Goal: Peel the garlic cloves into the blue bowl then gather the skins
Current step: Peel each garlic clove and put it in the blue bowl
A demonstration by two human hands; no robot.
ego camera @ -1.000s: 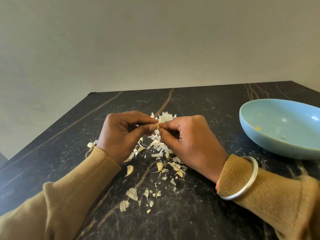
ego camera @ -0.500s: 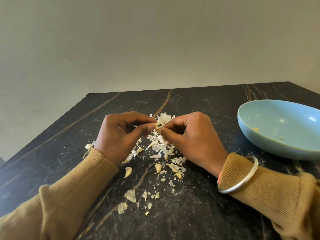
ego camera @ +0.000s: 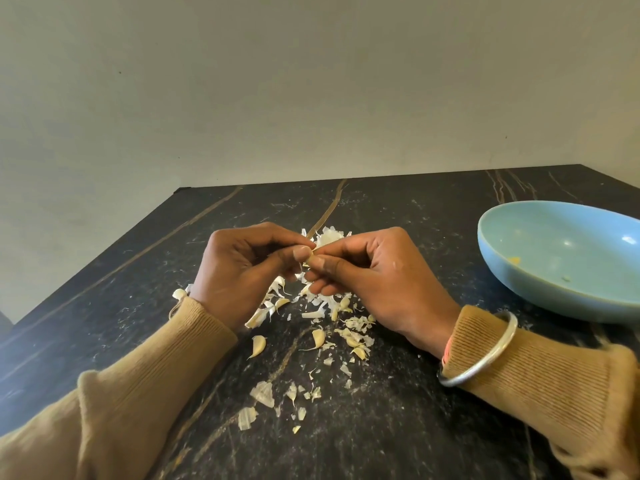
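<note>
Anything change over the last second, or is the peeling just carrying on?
Hardly anything. The left hand and right hand still pinch the same clove above the skins. Only their fingers have shifted slightly on it. Nothing was let go or picked up. The bowl and the loose cloves lie as before.

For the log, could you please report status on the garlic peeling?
Left hand and right hand both pinch one garlic clove over the skin pile. Blue bowl to the right, only scraps visible inside. Nothing blocks the bowl.
</note>
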